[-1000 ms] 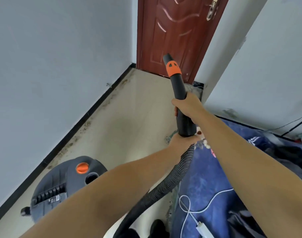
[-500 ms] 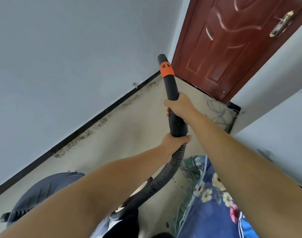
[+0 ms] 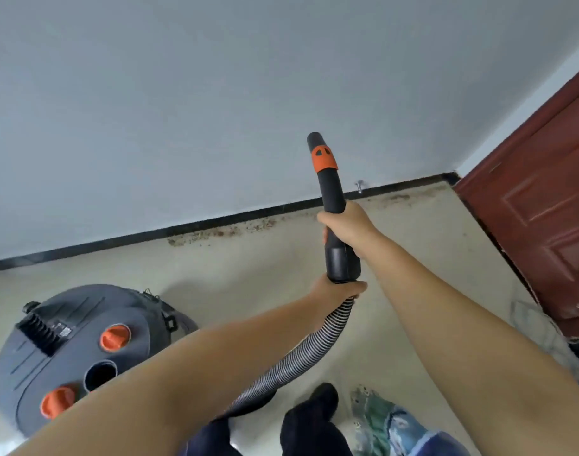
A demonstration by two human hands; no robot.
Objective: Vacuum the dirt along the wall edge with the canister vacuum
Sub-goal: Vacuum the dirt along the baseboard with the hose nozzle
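My right hand (image 3: 345,225) wraps around the black nozzle tube (image 3: 331,195) just above its wide cuff, fingers curled out of sight behind it. My left hand (image 3: 334,287) grips the ribbed hose (image 3: 309,348) right where it enters that cuff; only knuckles and a thumb tip show. The tube points up, its orange collar (image 3: 323,158) and open tip raised against the grey wall (image 3: 215,93), well above the floor (image 3: 248,274). The dirt (image 3: 222,232) lies as a brown speckled band on the floor along the black baseboard (image 3: 150,233), thinning toward the red door (image 3: 545,209), which the right edge cuts off. The grey canister vacuum (image 3: 67,357) sits on the floor at lower left, partly hidden by my left forearm. The hose's lower end disappears behind that arm. A crumpled cloth (image 3: 390,422) at the bottom edge is hard to make out.
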